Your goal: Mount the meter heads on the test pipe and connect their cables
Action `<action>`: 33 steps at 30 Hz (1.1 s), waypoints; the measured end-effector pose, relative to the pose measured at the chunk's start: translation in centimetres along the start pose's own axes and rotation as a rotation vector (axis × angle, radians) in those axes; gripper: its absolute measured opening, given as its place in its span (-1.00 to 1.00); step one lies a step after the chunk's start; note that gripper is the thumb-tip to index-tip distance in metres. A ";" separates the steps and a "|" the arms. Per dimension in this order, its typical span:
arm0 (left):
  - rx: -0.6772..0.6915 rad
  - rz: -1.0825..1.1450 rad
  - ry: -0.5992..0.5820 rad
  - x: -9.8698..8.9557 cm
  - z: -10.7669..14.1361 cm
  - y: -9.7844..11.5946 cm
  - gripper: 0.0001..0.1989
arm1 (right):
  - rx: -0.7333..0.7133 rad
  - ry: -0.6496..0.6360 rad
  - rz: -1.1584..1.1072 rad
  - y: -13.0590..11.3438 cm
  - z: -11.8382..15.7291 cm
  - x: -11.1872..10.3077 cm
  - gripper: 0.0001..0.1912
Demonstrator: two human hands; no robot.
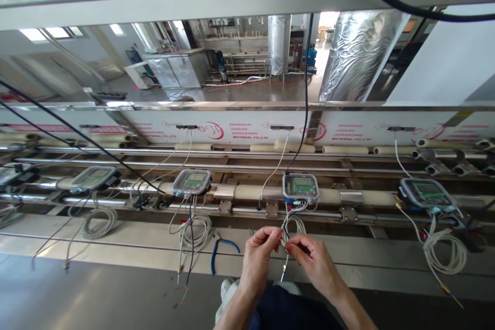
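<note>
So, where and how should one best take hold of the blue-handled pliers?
Probably by both blue handles, coming from the person's side with the left hand: the pliers lie spread on the metal ledge, jaws facing away, one handle reaching toward the ledge's front edge.

The one view looked out from the wearer's head, facing forward and pitched steeply down. It sat above and close behind the left hand (260,251) and right hand (312,259), which entered from six o'clock, nearest the lens. Its wide field took in clear-lidded electronics boxes (300,187) from nine to three o'clock, slightly farther off, and reached the distant workshop floor (240,94) toward twelve, beneath a metal beam (154,7).
</note>
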State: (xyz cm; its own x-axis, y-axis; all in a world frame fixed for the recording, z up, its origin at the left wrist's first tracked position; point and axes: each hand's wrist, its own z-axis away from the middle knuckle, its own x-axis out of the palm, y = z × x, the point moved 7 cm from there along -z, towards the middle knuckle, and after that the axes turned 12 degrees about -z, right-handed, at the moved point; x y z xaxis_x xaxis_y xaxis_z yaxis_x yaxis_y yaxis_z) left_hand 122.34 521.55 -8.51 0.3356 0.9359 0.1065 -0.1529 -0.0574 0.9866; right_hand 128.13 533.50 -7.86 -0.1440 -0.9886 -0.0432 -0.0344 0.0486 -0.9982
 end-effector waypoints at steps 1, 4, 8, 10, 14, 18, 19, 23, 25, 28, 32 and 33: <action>0.015 0.004 0.015 -0.3 -0.3 0.4 -0.73 | 0.012 -0.003 -0.006 0.1 0.1 0.0 -0.69; 0.052 -0.022 0.051 -1.0 -1.2 1.6 -0.72 | 0.070 0.007 -0.113 0.8 0.3 0.2 -0.69; 0.017 -0.085 0.006 -0.8 -1.8 2.2 -0.70 | 0.084 0.072 -0.267 1.1 -0.1 -0.1 -0.71; -0.019 -0.138 -0.065 0.0 -1.7 1.9 -0.67 | 0.079 0.084 -0.269 0.9 -0.4 -0.3 -0.71; -0.048 -0.210 -0.167 1.4 -1.0 1.4 -0.68 | 0.074 0.082 -0.254 0.3 -0.6 -0.4 -0.72; -0.030 -0.243 -0.142 1.5 -0.8 1.8 -0.71 | 0.073 0.083 -0.261 0.1 -0.6 -0.3 -0.72; -0.026 -0.257 -0.135 1.5 -0.8 1.9 -0.71 | 0.077 0.093 -0.265 0.2 -0.6 -0.2 -0.72; -0.012 -0.352 -0.108 1.2 -0.9 2.0 -0.68 | 0.087 0.134 -0.301 0.7 -0.6 -0.3 -0.69; -0.009 -0.385 -0.080 1.0 -0.8 1.9 -0.68 | 0.092 0.140 -0.323 1.0 -0.5 -0.3 -0.68; -0.009 -0.407 -0.047 0.8 -0.7 1.7 -0.68 | 0.098 0.141 -0.336 1.1 -0.4 -0.2 -0.67; 0.000 -0.388 -0.041 0.8 -0.5 1.6 -0.68 | 0.099 0.138 -0.351 0.9 -0.3 0.0 -0.68; 0.005 -0.376 -0.044 0.8 -0.4 1.5 -0.69 | 0.102 0.136 -0.359 0.9 -0.3 0.0 -0.68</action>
State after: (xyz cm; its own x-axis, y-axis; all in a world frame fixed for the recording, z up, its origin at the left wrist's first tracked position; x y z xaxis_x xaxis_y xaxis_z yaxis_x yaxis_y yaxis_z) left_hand 122.03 522.38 -6.95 0.4072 0.8760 -0.2584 -0.0065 0.2856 0.9583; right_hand 127.80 533.56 -8.75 -0.2705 -0.9121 0.3081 -0.0088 -0.3176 -0.9482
